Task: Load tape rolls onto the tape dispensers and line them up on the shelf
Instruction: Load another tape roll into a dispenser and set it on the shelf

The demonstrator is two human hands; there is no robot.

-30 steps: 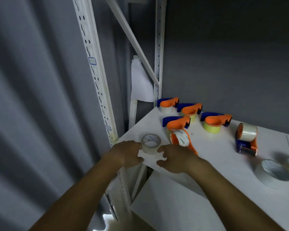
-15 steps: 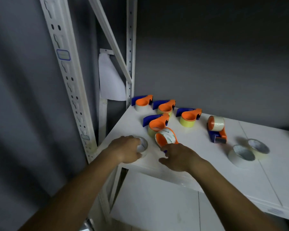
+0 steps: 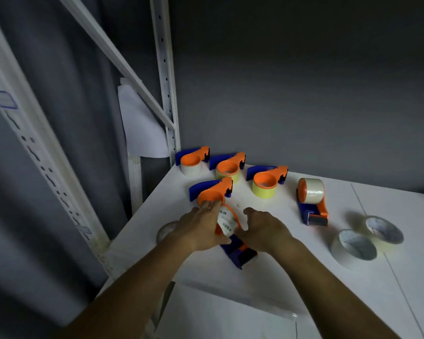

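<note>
White paper sheet (image 3: 142,123) behind rack upright (image 3: 165,79)

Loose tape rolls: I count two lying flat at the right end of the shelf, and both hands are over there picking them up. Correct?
Not quite. Two loose tape rolls do lie flat at the right end of the shelf, but the head view shows nobody touching them. The left hand and right hand are at the front-left, on the unloaded dispenser.

We see only an edge of the tape roll (image 3: 165,230) behind the left hand (image 3: 201,228) — the rest is hidden. The hands cover much of the near dispenser (image 3: 238,250), its label print too blurred to read.
</note>
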